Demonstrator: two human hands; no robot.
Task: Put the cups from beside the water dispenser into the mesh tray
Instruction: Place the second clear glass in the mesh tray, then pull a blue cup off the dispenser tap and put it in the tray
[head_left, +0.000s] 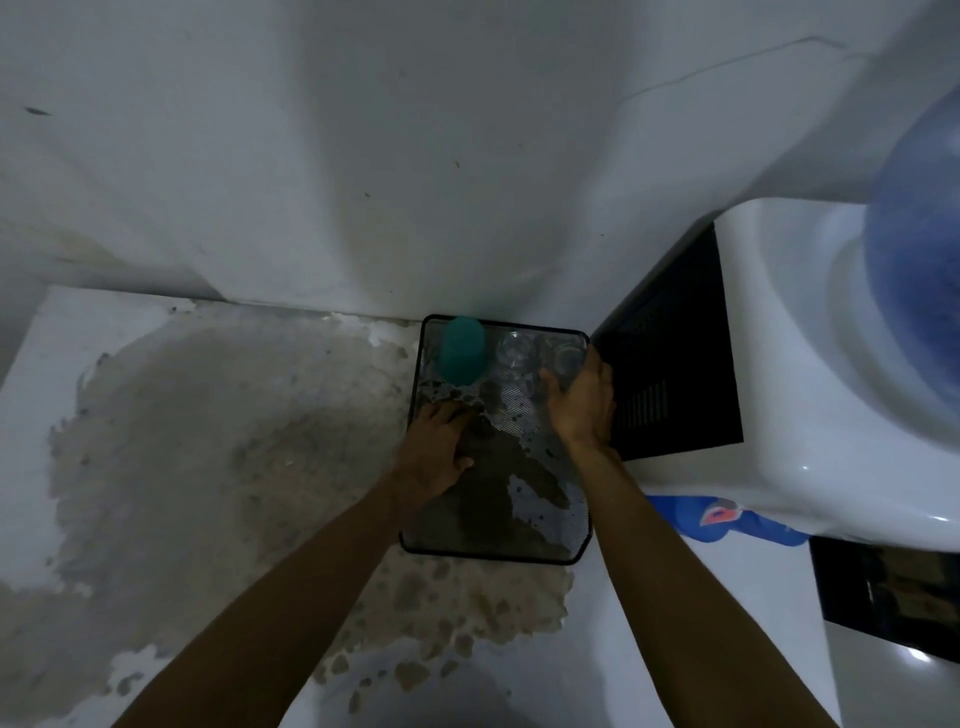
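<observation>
Cups sit along the far edge of the mesh tray (496, 551) on the stained tabletop (218, 447): 1 teal cup (461, 351) upside down at the left, clear glasses (515, 349) beside it. The left hand (435, 453) rests flat on the tray's left side, fingers spread, gripping nothing. The right hand (584, 402) is curled around a clear glass (566, 358) at the tray's far right corner, just beside the dispenser (810, 364).
</observation>
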